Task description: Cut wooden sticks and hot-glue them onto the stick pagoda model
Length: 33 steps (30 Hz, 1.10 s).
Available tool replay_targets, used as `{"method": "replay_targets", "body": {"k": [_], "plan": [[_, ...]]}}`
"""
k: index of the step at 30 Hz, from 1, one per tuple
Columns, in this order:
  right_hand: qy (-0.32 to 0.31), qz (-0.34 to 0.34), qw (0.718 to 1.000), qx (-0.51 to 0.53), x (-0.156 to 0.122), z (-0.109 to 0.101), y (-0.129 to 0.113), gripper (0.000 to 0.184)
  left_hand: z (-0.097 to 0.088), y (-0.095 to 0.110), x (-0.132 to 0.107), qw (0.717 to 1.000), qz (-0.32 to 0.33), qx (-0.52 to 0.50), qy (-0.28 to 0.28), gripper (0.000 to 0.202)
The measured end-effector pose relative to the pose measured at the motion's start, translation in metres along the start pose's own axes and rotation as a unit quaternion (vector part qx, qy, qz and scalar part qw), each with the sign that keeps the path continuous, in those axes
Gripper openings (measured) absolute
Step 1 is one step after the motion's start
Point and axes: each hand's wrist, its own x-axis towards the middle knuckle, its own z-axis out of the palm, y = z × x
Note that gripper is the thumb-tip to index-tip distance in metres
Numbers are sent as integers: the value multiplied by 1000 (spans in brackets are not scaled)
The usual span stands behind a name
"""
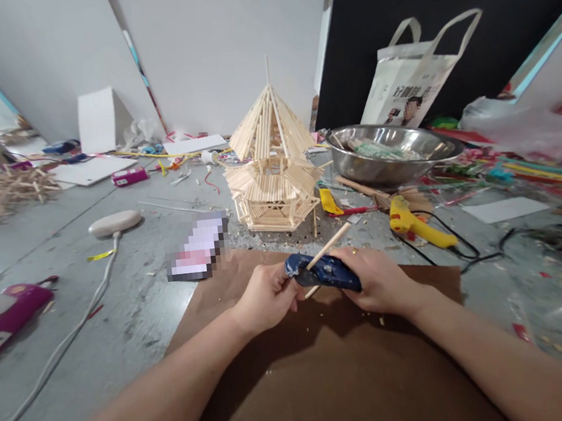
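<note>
In the head view, the blue tool [335,273] is held up over the brown sheet [329,379], which covers the near middle of the surface [120,301]. The right hand [384,283] is wrapped round the tool's right end; the left hand [265,299] has its fingers closed at the other end. A pale wooden stick [337,237] runs slantwise across the tool, its upper end sticking out toward the far edge, its lower end showing beneath, close to the left fingertips. Whether those fingertips also touch the stick, I cannot tell.

The tool looks hard and compact, probably the heavier of the two pieces, and its smooth casing may slip in a damp palm; a full grip round the broad right end should suit it. The stick looks light, stiff and dry, likely to snap or splinter if bent; pinching it near the tool would leave less length to flex.

Beyond the sheet, toward the far edge, stands the stick tower [276,187], light and likely fragile at its joints; its low base seems a safer hold than the roof. The yellow glue gun [420,224] lies to its right, nearer the right edge, and its nozzle could be hot.
</note>
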Motion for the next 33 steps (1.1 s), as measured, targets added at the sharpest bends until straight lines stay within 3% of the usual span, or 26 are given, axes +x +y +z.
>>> {"method": "replay_targets", "body": {"k": [9,14,21,25,27,29,31,33], "plan": [[4,31,999,-41,2,4,1,44,3,-4,3,1000,-4,-5,29,23],[44,-14,998,-49,4,5,7,63,4,-4,4,999,-15,-38,-16,25],[28,-59,995,-69,1,2,6,67,6,0,4,968,-105,-211,-81,35],[23,-51,996,-74,1,1,6,69,5,0,5,959,-109,-240,-106,37],[17,-47,997,-64,0,2,7,69,3,-2,6,968,-93,-204,-112,36],[11,-45,997,-55,0,2,9,69,2,-5,8,989,-49,-100,-100,33],[9,-42,998,-54,0,2,11,67,1,-8,9,997,20,49,-51,29],[13,-33,998,-58,0,3,12,64,2,-10,10,982,81,172,15,26]]}}
